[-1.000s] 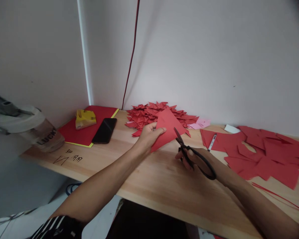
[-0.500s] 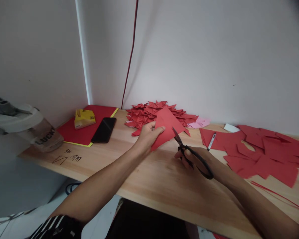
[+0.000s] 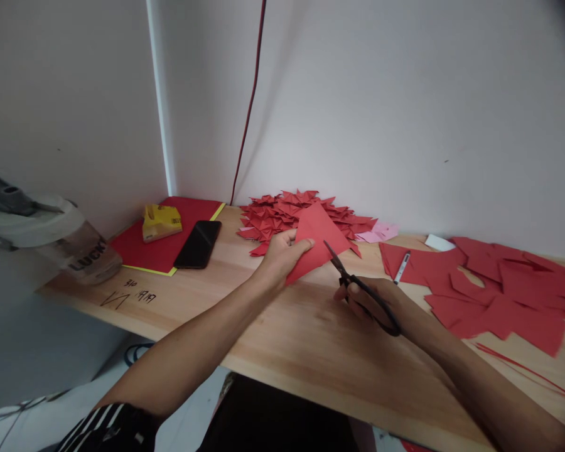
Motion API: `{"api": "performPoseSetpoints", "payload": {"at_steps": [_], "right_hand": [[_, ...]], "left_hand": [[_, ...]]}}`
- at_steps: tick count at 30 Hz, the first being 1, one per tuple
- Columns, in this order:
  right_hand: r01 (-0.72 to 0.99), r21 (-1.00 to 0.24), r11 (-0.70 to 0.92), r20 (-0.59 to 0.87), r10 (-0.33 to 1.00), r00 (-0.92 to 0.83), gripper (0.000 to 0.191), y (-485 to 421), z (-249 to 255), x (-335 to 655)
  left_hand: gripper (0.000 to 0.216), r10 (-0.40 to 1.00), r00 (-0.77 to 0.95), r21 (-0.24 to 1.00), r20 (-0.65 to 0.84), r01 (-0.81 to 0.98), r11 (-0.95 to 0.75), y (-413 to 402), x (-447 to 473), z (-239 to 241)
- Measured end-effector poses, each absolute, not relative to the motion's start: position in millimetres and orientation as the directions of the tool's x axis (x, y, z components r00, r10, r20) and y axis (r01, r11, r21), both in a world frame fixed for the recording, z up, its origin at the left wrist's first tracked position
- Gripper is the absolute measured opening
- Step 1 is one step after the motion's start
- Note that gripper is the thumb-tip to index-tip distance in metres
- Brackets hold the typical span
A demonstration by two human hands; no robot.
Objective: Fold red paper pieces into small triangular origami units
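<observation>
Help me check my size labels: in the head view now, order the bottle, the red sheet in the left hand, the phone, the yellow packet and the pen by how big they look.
1. Bottle (nearness may enlarge it)
2. Red sheet
3. Phone and yellow packet: too alike to rank
4. Pen

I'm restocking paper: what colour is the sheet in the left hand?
The sheet is red, best seen in the head view.

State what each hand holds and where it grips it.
The left hand holds a red paper sheet by its left edge, thumb on top; the right hand holds black scissors by the handles.
</observation>
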State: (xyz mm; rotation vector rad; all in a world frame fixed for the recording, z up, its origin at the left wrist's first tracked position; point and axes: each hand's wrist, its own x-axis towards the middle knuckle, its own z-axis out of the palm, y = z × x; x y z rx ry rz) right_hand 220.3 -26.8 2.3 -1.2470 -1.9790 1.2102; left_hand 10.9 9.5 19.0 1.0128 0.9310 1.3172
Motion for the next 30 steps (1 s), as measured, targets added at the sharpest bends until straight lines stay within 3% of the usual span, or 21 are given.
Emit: {"api": "performPoseSetpoints", "payload": {"at_steps": [8, 21, 25, 30], "right_hand": [[0.504, -0.862, 0.056, -0.158, 0.915, -0.371, 0.043, -32.7, 9.2, 216.7], [0.540, -0.841, -0.029, -0.219, 0.931, -0.291, 0.036, -32.2, 9.2, 210.5], [0.461, -0.887, -0.003, -0.202, 0.902, -0.383, 0.035, -30.2, 3.0, 215.8], [0.336, -0.934, 0.123, -0.062, 0.869, -0.490, 0.043, -36.3, 9.4, 216.5]], "left_hand": [[0.016, 0.999, 0.044, 0.950, 0.030, -0.312, -0.015, 8.7, 10.9, 20.0], [0.016, 0.999, 0.038, 0.950, -0.003, -0.311, 0.014, 8.4, 10.8, 21.0], [0.014, 0.999, 0.046, 0.949, -0.009, -0.315, 0.024, 7.8, 10.8, 21.8], [0.016, 0.996, 0.089, 0.949, -0.004, -0.314, 0.032, 7.2, 11.5, 20.4]]}}
